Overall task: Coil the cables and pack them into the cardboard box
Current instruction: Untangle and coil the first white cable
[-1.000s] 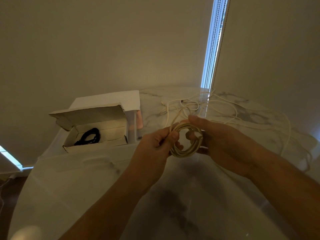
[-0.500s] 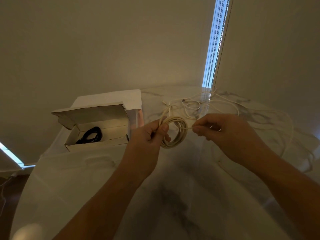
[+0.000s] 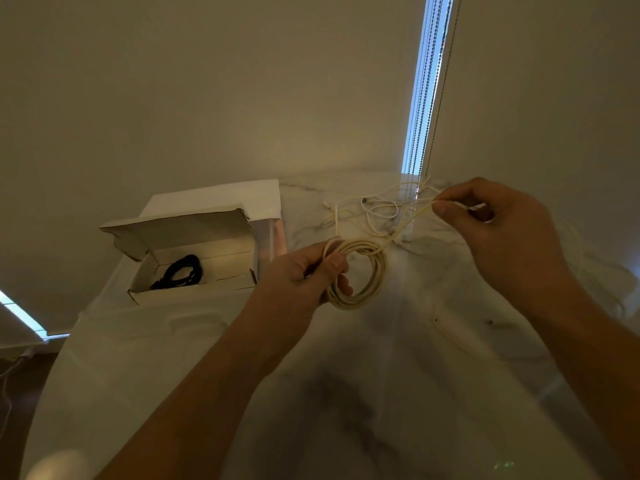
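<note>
Head view: bare marble table [image 3: 346, 393] near the person, open cardboard box [image 3: 194, 271] far left. Left hand [image 3: 304, 275] pinches the coiled cream cable [image 3: 360, 271] above the table; right hand [image 3: 502, 230], raised apart, nips its loose strand between thumb and forefinger.

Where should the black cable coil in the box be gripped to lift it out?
Probably from straight above: pinch the black cable coil across its bundled strands at mid-loop. The cardboard box walls and raised lid block side approaches, and the coil lies flat at the left end.
</note>
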A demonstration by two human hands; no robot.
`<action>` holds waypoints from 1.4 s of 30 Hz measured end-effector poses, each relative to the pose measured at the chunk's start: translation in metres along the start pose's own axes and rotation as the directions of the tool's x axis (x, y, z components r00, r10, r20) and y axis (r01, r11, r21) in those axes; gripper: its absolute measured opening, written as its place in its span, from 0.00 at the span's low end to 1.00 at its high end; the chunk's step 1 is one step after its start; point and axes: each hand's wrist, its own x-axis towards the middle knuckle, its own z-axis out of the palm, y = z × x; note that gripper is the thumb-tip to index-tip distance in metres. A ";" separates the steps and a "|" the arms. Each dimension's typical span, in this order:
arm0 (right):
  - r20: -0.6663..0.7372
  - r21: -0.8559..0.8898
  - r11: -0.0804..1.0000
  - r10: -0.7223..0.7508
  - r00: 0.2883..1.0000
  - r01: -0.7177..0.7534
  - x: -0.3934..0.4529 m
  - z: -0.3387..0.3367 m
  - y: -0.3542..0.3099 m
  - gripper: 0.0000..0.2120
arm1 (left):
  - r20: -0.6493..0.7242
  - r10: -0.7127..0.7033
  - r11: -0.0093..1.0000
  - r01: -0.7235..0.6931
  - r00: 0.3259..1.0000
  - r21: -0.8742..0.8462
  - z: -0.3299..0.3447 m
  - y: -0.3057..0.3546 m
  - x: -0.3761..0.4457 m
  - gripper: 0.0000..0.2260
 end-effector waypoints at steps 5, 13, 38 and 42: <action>-0.056 0.011 0.999 0.030 0.998 -0.030 0.006 -0.006 0.008 0.02 | 0.050 -0.058 0.997 0.061 0.997 -0.052 -0.003 0.000 0.001 0.17; -0.082 -0.025 0.997 0.067 0.994 -0.070 0.015 -0.013 0.021 0.07 | 0.114 -0.075 0.989 0.089 0.991 -0.121 0.001 0.008 -0.002 0.11; 0.475 0.255 0.918 0.155 0.866 -0.304 -0.018 0.020 -0.018 0.04 | 0.040 -0.073 0.743 0.081 0.997 -0.664 0.011 0.013 -0.003 0.18; 0.512 0.463 0.758 0.194 0.837 -0.460 -0.019 0.019 -0.022 0.05 | 0.056 -0.076 0.742 0.094 0.996 -0.664 0.013 0.012 -0.002 0.17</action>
